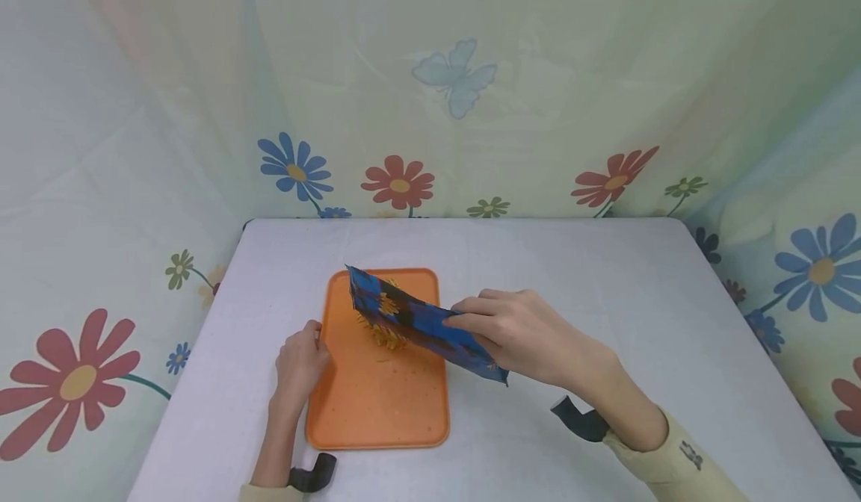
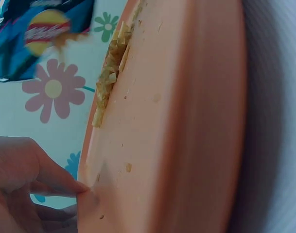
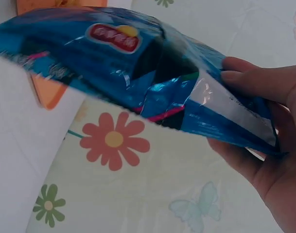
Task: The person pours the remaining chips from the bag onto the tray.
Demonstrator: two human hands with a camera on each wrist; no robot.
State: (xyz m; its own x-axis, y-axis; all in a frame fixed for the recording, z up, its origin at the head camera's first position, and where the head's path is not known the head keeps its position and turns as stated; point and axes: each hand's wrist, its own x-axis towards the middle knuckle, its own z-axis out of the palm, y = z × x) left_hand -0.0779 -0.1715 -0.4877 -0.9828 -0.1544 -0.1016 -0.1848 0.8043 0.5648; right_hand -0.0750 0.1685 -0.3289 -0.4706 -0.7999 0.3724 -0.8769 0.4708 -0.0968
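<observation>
At the left, the left hand (image 1: 300,364) pinches the left rim of a shallow orange rectangular tray (image 1: 377,416) with rounded corners, thumb or finger on top and other fingers below. The tray, lying on a white cloth-covered table (image 1: 538,435), looks like stiff, light plastic; its raised rim seems the sound place to steady it. Toward its far end sits a small heap of yellow stick-shaped snack pieces (image 1: 386,340), probably dry, light and brittle, with crumbs scattered nearer. Over the far right part of the tray slants a glossy blue foil snack bag (image 1: 420,326), its left end far over the tray, its right end nearer and past the tray's right edge. The foil looks soft, thin and slippery, likely light and apt to crumple; a gentle grip at the right end should hold it without crushing the contents; how much is inside cannot be told. At the right, the right hand (image 1: 518,332) grasps that end between thumb and fingers.
</observation>
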